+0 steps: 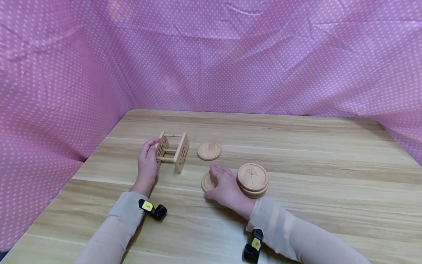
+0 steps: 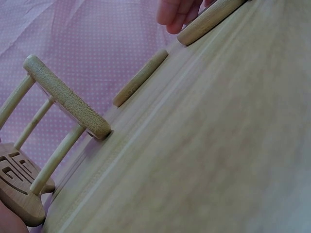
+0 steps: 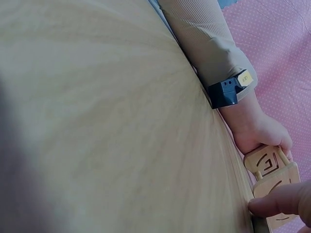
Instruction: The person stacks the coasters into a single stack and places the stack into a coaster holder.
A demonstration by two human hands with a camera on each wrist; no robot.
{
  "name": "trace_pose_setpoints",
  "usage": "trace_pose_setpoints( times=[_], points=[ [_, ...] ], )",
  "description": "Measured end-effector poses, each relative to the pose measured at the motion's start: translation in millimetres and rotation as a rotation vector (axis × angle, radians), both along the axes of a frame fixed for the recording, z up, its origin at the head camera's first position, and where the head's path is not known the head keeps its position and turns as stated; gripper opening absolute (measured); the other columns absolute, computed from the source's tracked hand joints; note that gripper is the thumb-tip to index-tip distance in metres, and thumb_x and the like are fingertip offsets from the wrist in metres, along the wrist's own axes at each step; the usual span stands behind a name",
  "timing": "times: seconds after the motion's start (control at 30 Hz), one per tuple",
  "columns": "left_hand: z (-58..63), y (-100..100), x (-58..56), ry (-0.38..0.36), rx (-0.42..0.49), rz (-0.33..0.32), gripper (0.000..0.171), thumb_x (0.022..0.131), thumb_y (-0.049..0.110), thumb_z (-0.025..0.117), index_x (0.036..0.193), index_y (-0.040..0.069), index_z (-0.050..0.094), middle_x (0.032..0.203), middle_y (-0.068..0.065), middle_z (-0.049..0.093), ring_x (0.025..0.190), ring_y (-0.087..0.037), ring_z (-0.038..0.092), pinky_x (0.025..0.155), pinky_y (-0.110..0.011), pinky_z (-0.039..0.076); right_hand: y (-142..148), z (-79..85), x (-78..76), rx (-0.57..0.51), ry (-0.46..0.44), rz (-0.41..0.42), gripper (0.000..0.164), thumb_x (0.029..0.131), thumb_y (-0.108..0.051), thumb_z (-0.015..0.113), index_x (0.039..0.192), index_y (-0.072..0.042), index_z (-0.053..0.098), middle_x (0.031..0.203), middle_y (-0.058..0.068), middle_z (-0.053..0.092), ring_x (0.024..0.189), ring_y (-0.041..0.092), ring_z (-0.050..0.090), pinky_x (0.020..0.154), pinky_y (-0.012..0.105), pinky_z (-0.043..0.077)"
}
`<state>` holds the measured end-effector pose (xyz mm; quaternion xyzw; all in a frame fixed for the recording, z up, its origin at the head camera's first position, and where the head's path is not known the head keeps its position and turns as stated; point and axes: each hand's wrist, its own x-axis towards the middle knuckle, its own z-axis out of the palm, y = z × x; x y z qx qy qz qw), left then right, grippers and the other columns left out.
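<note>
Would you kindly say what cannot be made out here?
- Head view: part of one round, pale wooden coaster, hidden by the right hand.
- Head view: faces of the lower coasters in the pale wooden stack, covered from above.
- Left wrist view: most of the left hand, cut off by the edge.

Long beige sleeves [image 1: 110, 231], finely ribbed, are worn with small black wrist cameras [image 1: 160, 212] marked by yellow labels [image 1: 147, 206].

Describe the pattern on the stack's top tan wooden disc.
The disc shows a stemmed, fan-shaped leaf; clearest in head view.
</note>
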<state>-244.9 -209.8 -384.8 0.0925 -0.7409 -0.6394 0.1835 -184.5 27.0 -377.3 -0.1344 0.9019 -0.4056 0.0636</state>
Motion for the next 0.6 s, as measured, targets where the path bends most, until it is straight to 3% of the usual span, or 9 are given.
trace_pose_setpoints(
  times=[0.6],
  points=[
    [0.2, -0.6, -1.1, -0.005, -0.006, -0.01, 0.034, 0.098, 0.015, 0.031, 0.123, 0.01, 0.053, 0.137, 0.0, 0.047, 0.127, -0.016, 0.04, 0.105, -0.04, 0.035, -5.6, -2.1, -1.5, -0.04, -0.006, 0.009, 0.092, 0.054, -0.016, 0.086, 0.136, -0.005, 0.044, 0.142, 0.01, 0.042, 0.13, 0.029, 0.033, 0.11, 0.043, 0.025]
  ],
)
